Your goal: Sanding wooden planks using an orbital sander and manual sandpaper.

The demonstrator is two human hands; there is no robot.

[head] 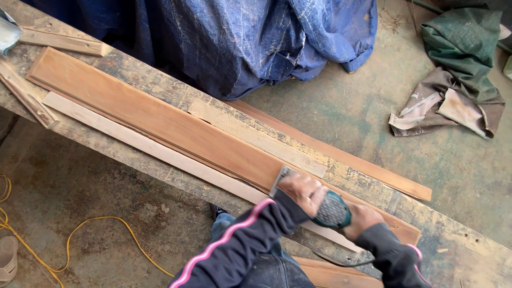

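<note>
A long reddish-brown wooden plank [149,114] lies along a worn workbench [133,69]. A teal electric sander [330,209] rests on the plank near its right end. My left hand [301,191] presses on the front of the sander, over its sanding pad. My right hand [361,218] grips the rear of the sander. Both arms wear dark sleeves with a pink stripe. A pale thin strip of wood [144,144] runs beside the plank on the near side.
A blue tarp [240,37] is heaped behind the bench. Another plank [362,165] and a pale strip [256,137] lie on the far side. Green and brown cloths [453,80] lie on the floor at right. A yellow cord [90,226] curls on the floor at left.
</note>
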